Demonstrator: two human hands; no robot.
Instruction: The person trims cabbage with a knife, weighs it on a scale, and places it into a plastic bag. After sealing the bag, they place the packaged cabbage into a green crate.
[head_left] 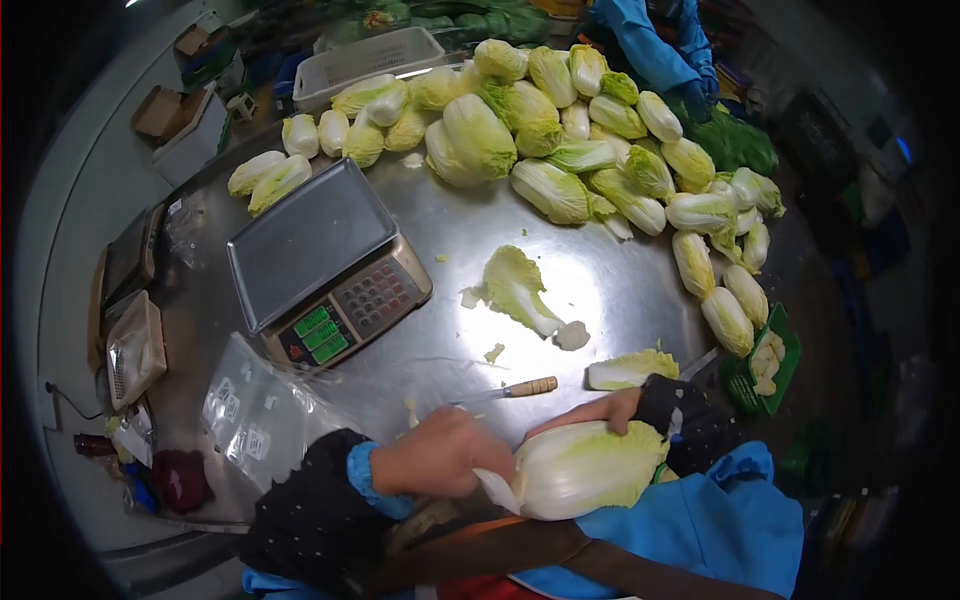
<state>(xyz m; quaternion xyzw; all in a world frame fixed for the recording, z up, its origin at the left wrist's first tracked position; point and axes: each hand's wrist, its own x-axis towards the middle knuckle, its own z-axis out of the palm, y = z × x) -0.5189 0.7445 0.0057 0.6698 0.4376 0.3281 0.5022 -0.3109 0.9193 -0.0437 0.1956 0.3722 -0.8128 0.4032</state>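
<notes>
A napa cabbage lies sideways close to my body, its white base toward the left. My right hand grips it from the far side, with the thumb over the top. At the base, my left hand is closed on a pale outer leaf that bends away from the head; its fingertips are partly hidden. Just beyond my hands is a knife with a wooden handle. A loose cabbage leaf rests near my right wrist, and another torn leaf lies farther out beside a cut-off stub.
A digital scale stands left of centre on the metal table. Clear plastic bags lie before it. Many napa cabbages are heaped along the far and right edges. A green basket holds trimmings. Someone's blue sleeve shows beyond.
</notes>
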